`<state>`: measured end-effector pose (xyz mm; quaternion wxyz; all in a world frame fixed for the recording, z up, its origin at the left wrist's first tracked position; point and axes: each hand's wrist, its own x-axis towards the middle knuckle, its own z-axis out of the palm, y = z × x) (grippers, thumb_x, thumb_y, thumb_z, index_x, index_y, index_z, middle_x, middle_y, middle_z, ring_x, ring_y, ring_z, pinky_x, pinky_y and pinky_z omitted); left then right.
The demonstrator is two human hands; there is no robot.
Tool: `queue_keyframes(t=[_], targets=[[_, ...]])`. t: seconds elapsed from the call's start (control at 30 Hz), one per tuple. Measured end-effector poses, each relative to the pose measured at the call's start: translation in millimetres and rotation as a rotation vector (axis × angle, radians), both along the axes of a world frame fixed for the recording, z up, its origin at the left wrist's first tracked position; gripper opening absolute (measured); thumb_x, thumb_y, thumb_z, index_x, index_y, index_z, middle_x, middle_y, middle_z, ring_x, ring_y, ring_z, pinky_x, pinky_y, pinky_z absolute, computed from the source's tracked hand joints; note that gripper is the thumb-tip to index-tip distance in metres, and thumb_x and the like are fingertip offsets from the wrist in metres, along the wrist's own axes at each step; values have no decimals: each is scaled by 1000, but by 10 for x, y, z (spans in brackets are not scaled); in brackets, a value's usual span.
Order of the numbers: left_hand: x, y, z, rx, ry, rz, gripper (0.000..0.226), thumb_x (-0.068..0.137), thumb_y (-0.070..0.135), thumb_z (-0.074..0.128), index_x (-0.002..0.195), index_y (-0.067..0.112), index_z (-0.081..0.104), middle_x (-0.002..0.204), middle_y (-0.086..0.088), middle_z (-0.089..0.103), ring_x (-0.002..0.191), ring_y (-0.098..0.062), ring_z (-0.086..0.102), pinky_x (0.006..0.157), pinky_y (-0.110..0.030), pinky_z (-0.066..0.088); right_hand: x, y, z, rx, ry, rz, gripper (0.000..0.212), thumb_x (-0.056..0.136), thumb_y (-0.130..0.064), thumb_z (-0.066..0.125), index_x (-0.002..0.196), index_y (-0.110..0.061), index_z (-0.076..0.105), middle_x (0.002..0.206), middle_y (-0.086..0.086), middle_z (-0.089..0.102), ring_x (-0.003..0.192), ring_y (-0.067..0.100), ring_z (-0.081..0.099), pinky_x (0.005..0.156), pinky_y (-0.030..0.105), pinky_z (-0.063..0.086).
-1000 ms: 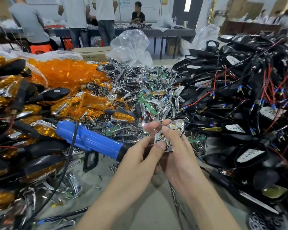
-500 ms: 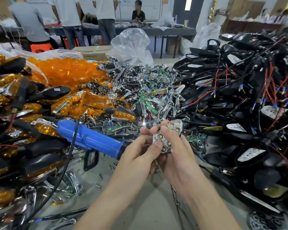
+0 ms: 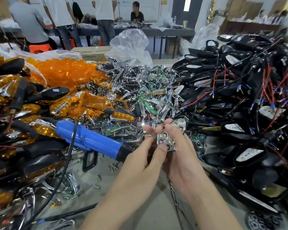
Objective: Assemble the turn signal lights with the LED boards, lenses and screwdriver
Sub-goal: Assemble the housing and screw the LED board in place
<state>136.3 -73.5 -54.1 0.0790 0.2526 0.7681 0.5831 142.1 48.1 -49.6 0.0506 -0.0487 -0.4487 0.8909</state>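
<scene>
Both hands are on one small part: the left hand and right hand pinch an LED board, set in a chrome reflector, by the fingertips just above the counter. By the look of it the board is being seated or checked, with no housing or lens on it yet. Next it likely needs one of the black housings at the right, one of the orange lenses far left, then the blue screwdriver lying just beside the left hand. Tangled wires and the screwdriver's cord could snag a reach — loose screws lie scattered nearby.
</scene>
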Motion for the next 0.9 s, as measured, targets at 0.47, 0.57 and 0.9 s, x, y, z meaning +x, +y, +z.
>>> queue_keyframes(t=[0.47, 0.57, 0.9], targets=[[75, -28, -75, -329, 223, 96, 30, 93, 64, 28, 117, 52, 41, 74, 28, 58, 66, -4, 51, 56, -22, 35, -62, 92, 1, -329, 143, -113, 12, 85, -17, 65, 79, -22, 74, 77, 0, 60, 67, 17, 62, 86, 37, 60], [83, -25, -97, -333, 237, 108, 33, 92, 65, 26, 119, 53, 39, 77, 25, 60, 66, -4, 51, 57, -21, 36, -60, 106, -22, -334, 175, -98, 14, 87, -16, 64, 80, -23, 74, 77, -1, 61, 67, 16, 62, 82, 34, 60], [91, -29, -107, -346, 238, 112, 32, 93, 66, 25, 120, 54, 38, 78, 29, 59, 66, -4, 52, 56, -21, 35, -49, 96, -21, -315, 171, -89, 14, 87, -17, 65, 80, -25, 75, 80, -2, 62, 70, 16, 63, 78, 32, 59]])
